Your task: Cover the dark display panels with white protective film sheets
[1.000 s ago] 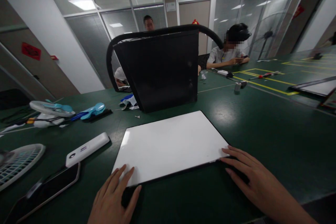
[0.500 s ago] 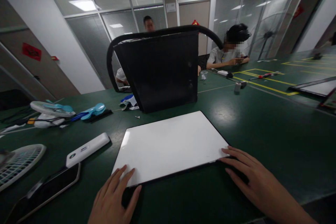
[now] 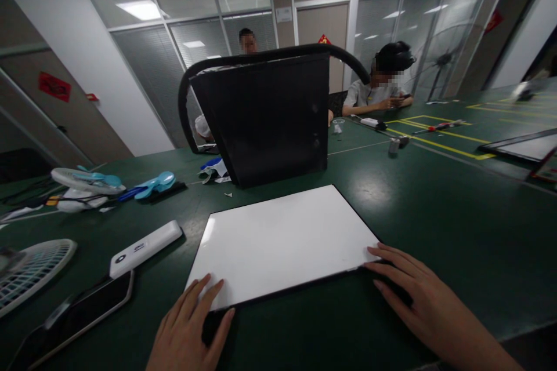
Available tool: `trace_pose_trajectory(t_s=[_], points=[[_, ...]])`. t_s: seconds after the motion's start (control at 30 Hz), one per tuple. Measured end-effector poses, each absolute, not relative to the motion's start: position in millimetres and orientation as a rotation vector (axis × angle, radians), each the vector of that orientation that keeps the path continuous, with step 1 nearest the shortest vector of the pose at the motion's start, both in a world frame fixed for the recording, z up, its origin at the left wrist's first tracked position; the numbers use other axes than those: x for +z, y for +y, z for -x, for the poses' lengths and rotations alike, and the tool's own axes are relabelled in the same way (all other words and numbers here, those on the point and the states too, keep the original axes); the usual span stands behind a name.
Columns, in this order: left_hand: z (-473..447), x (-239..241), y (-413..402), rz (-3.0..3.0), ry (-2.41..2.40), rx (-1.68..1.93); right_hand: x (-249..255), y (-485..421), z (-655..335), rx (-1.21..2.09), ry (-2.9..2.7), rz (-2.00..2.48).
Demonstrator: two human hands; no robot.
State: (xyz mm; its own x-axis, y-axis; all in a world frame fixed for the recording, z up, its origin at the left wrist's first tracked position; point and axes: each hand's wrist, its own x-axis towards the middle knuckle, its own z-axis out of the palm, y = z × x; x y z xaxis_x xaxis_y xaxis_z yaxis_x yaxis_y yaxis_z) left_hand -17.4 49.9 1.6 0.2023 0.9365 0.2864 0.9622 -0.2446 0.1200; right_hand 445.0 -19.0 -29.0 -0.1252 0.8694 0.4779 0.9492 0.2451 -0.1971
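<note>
A white board (image 3: pixel 282 243) with a thin dark edge lies flat on the green table (image 3: pixel 435 226) in front of me. My left hand (image 3: pixel 189 324) rests at its near left corner, fingers spread, with fingertips on the white surface and the thumb just off the near edge. At the near right corner, my right hand (image 3: pixel 409 290) lies with its fingers apart. Two of its fingertips touch the board there, and the thumb points at the table below the edge. Neither hand is gripping the board.
Beyond the board stands a large black box-like case (image 3: pixel 270 122) with a black tube (image 3: pixel 261 57) arching over it. At left are a white power bank (image 3: pixel 145 249), a phone (image 3: pixel 91 313), a fan grille (image 3: pixel 39 272) and light-blue items (image 3: pixel 156 184). Another person (image 3: pixel 383 81) sits at far right.
</note>
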Motion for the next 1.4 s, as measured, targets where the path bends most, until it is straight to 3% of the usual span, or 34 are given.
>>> trace_pose_trajectory(t_s=[0.9,1.4], points=[[18,2,50,2.379,-1.893,-0.434,-28,-19,-442,-0.159,-2.014,1.670],[29,-12,43,2.065,-1.992,-0.356,-30,-22,-440,-0.369,-2.119,1.585]])
